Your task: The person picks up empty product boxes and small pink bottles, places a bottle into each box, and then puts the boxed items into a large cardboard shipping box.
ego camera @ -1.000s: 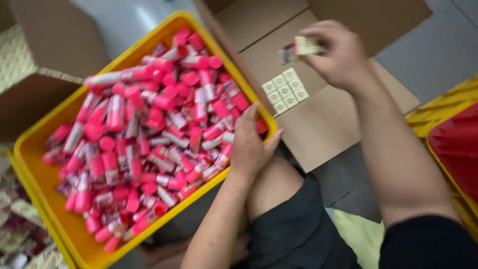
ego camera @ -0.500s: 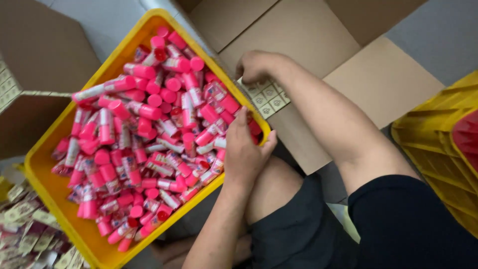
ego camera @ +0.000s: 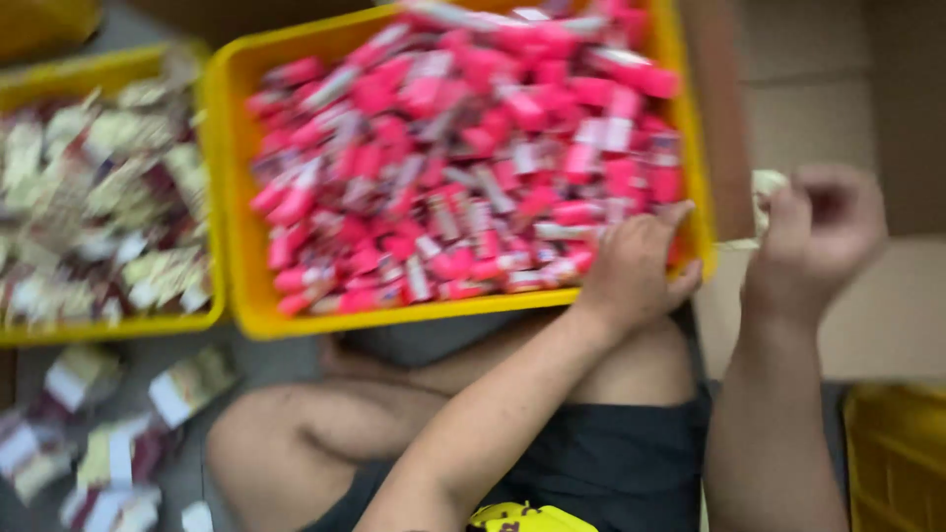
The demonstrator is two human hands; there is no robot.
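Grey floor [ego camera: 251, 360]: carries a yellow plastic crate [ego camera: 241, 296] heaped with small pink tubes, centre far; a second yellow plastic crate [ego camera: 99, 330] of cream-and-maroon packets, left far; loose cream-and-maroon flat cartons [ego camera: 108, 448], near left; flattened brown cardboard [ego camera: 887, 315], right; a yellow slatted crate [ego camera: 897, 453], near right.

Open room above the heaped pink tubes [ego camera: 473, 158], yellow crate [ego camera: 236, 197] walls all around.
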